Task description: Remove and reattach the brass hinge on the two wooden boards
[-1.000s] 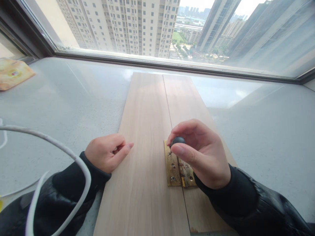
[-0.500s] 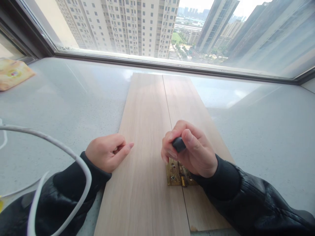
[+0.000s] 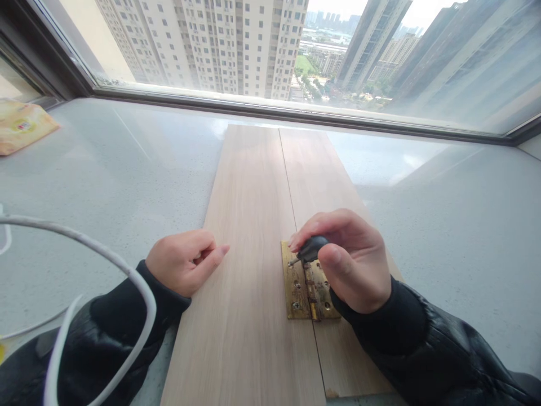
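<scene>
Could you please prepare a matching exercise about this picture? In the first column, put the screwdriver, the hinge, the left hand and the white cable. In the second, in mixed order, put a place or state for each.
1. screwdriver
2. hinge
3. left hand
4. white cable

A. lies across both boards
B. loops in front of the left sleeve
C. held in the right hand
D. curled, at the left edge of the boards

Right pairs: 1-C, 2-A, 3-D, 4-B
</scene>
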### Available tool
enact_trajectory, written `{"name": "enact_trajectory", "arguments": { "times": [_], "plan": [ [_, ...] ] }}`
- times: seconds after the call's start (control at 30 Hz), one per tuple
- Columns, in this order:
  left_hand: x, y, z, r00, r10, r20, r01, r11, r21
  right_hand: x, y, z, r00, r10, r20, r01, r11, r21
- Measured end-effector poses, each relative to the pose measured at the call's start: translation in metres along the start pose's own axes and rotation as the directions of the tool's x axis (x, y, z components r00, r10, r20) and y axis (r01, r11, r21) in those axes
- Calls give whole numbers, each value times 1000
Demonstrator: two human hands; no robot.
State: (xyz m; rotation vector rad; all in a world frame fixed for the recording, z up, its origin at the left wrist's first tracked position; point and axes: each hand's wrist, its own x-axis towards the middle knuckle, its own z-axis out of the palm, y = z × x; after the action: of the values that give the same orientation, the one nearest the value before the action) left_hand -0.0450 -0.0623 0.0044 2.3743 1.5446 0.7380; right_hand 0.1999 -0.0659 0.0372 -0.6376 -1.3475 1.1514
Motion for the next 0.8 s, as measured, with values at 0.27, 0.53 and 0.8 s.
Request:
{"name": "enact_trajectory", "arguments": {
  "times": [0.27, 0.53, 0.8],
  "plan": [
    [0, 0, 0, 1000, 1, 0, -1, 1000, 6, 9, 7, 7, 950, 128, 285, -213, 932, 293],
    [0, 1, -1, 1000, -3, 1, 3, 1000, 6, 0, -4, 3, 954, 162, 253, -180, 983, 48],
    [0, 0, 0, 1000, 0, 4, 0, 1000, 3, -4, 2, 4, 994, 112, -3, -112, 992, 65]
  ]
}}
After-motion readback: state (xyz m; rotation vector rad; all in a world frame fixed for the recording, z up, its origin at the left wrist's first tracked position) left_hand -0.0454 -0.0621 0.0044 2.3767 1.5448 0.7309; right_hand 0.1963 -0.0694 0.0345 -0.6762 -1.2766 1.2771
